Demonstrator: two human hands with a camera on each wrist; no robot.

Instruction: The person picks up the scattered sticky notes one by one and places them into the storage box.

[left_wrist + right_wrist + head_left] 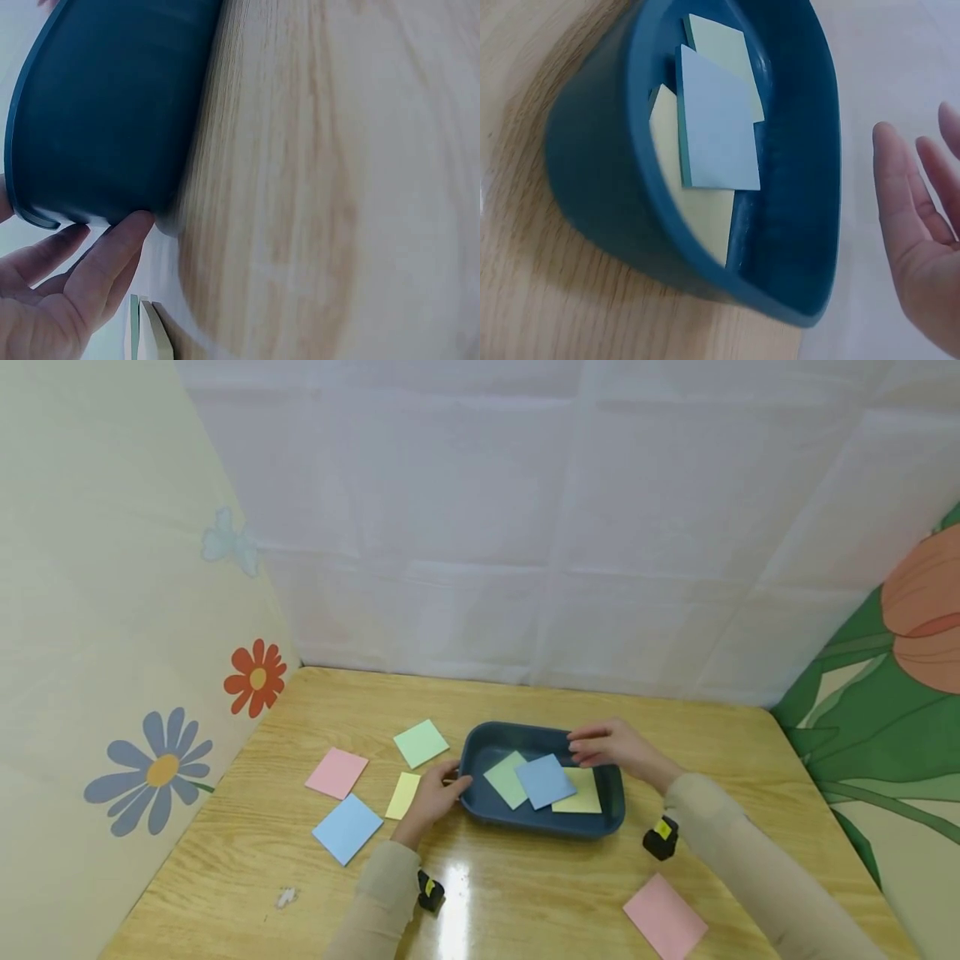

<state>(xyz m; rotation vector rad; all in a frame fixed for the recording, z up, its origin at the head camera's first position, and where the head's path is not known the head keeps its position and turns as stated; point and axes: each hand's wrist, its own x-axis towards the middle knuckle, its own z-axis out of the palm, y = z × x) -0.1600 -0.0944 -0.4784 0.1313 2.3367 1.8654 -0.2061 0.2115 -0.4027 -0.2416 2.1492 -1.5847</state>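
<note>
A dark blue plastic tray stands on the table and holds a green sticky note pad, a blue pad and a yellow pad. The blue one lies on top, overlapping the other two. At the tray's left end, my left hand grips the wall, thumb at the rim and fingers against the outside. My right hand hovers by the far right rim with loosely extended fingers and holds nothing; the right wrist view shows it apart from the tray.
Left of the tray lie a green pad, a pink pad, a blue pad and a yellow pad. Another pink pad is at front right. A small whitish scrap lies at front left. Cloth walls border the table.
</note>
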